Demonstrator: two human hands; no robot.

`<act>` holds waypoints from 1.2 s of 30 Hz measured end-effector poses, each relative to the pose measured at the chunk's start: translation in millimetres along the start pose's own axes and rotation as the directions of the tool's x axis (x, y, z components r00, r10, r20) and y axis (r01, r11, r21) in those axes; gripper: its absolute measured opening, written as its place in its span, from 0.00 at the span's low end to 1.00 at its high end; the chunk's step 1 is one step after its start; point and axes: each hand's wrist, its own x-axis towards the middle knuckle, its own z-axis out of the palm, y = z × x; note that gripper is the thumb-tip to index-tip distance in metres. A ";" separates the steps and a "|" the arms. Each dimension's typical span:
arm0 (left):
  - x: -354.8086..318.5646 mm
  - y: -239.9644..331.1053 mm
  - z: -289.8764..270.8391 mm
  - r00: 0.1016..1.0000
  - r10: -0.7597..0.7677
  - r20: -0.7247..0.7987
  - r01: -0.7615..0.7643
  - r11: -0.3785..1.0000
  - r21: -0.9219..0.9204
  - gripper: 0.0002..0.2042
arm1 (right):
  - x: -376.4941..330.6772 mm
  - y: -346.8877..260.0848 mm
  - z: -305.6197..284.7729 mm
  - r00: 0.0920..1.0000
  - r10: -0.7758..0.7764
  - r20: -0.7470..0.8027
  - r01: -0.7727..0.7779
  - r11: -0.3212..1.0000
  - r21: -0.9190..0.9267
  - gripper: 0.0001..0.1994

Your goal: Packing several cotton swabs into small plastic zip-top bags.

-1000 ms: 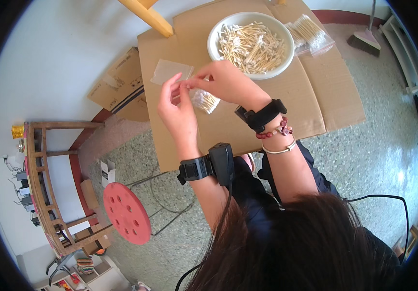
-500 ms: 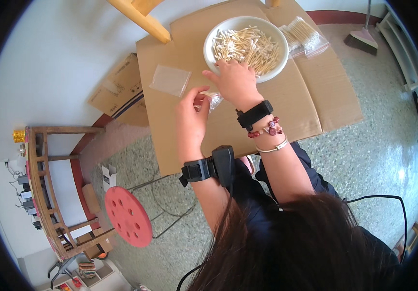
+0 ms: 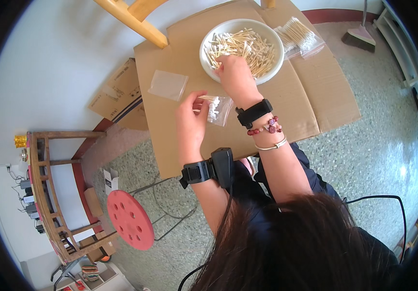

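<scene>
A white round bowl (image 3: 280, 58) full of loose wooden-stick cotton swabs (image 3: 255, 51) stands on the cardboard. Over its near left rim reaches my right hand (image 3: 238, 77), its fingers bent together on swabs at the bowl's edge; the fingertips are partly hidden. To the left and nearer, my left hand (image 3: 193, 116) is closed around a small clear plastic bag (image 3: 224, 112). White-tipped swabs show in that bag beside my fingers. A flat clear bag (image 3: 168, 85) lies just beyond my left hand.
Bags filled with cotton swabs (image 3: 298, 38) lie right of the bowl. The sheet of cardboard (image 3: 281, 109) lies under everything, with a wooden chair part (image 3: 136, 22) at its far left. A red stool (image 3: 130, 220) and a broom (image 3: 359, 39) stand on the floor.
My right hand's fingers have drawn together at the bowl's edge, where they were more spread. The bag at my left hand now shows more fully, with its swabs in sight.
</scene>
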 end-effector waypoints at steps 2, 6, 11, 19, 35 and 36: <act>0.0 -0.5 0.9 1.000 0.000 -0.002 0.000 1.000 0.007 0.11 | -1.1 0.1 -2.5 0.998 -0.018 -0.052 0.020 0.999 0.028 0.10; -1.0 1.8 0.8 1.000 -0.010 0.005 0.010 1.000 0.021 0.11 | -0.5 -10.0 -20.3 0.993 0.011 -0.119 0.000 0.996 0.091 0.16; -0.5 1.6 2.2 1.000 -0.017 0.014 0.018 1.000 -0.012 0.11 | 3.7 -15.5 -20.2 0.944 -0.108 -0.313 0.163 0.974 0.157 0.23; -2.4 6.6 -1.6 0.998 -0.012 -0.064 0.012 1.000 -0.001 0.10 | 6.7 -26.5 -26.3 0.985 -0.090 0.149 -0.126 0.218 0.968 0.22; 4.5 19.2 -9.3 0.806 0.131 -0.577 -0.278 0.945 -0.174 0.10 | -5.1 -49.1 -14.6 0.923 -0.270 0.276 -0.099 0.524 0.846 0.22; 4.8 18.6 -11.6 0.818 0.098 -0.567 -0.293 0.919 -0.263 0.10 | -6.1 -51.5 -9.7 0.921 -0.284 0.268 -0.066 0.564 0.823 0.20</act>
